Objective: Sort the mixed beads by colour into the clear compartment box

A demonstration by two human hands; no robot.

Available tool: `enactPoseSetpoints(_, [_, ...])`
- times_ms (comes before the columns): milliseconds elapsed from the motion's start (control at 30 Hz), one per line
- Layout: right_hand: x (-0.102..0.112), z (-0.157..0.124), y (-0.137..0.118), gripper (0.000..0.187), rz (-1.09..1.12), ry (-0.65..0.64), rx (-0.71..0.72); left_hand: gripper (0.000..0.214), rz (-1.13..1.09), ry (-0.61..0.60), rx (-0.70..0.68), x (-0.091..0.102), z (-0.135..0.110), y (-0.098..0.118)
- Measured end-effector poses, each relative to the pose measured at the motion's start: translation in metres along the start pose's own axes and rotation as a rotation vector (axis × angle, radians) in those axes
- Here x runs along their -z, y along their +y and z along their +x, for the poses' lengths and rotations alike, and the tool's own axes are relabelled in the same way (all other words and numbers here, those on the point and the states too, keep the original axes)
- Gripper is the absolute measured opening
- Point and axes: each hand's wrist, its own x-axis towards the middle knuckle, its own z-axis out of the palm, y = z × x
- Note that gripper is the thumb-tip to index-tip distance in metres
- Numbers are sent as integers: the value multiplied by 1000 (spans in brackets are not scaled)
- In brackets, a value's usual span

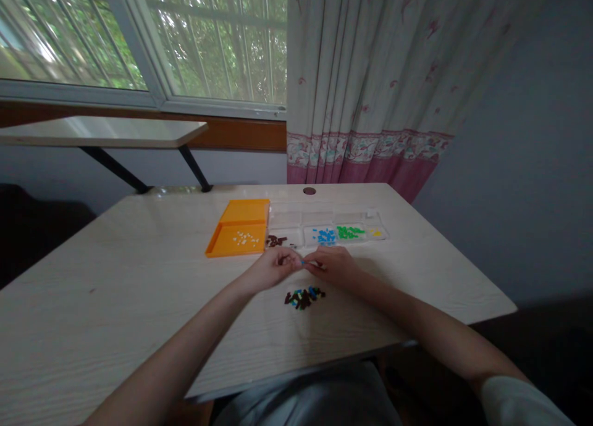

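Note:
My left hand [278, 267] and my right hand [337, 265] meet above the table, their fingertips pinched together around a small blue piece [302, 262]. Just below them lies a mixed pile of small pieces [304, 298], mostly dark brown with some blue and green. Beyond my hands stands a clear compartment box [317, 217]. Its near compartments hold brown pieces [277, 241], blue pieces [325, 236], green pieces [349, 232] and a few yellow pieces [375, 233]. White pieces [245, 238] lie in the open orange case [210, 246] to its left.
The pale wooden table [139, 290] has a round cable hole [309, 191] near its back edge. A raised shelf [102, 129] on black supports stands at the back left, under a barred window [217, 43]. A patterned curtain [365, 74] hangs behind the table.

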Motion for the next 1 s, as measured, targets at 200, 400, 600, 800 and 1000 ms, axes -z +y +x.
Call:
enactPoseSetpoints(200, [2, 1, -1, 20, 6, 27, 31, 34, 31, -9, -12, 3, -2, 6])
enactPoseSetpoints(400, [14, 2, 11, 21, -68, 165, 8, 25, 315, -253, -41, 19, -15, 11])
enactPoseSetpoints(600, [21, 2, 23, 17, -82, 294, 24, 26, 481, -347, -59, 24, -17, 0])
enactPoseSetpoints(800, [24, 4, 22, 18, -80, 310, 35, 23, 500, -346, -44, 23, -17, 3])
enactPoseSetpoints(1000, [21, 3, 30, 19, -117, 282, 5, 18, 473, -272, -46, 23, -14, 3])
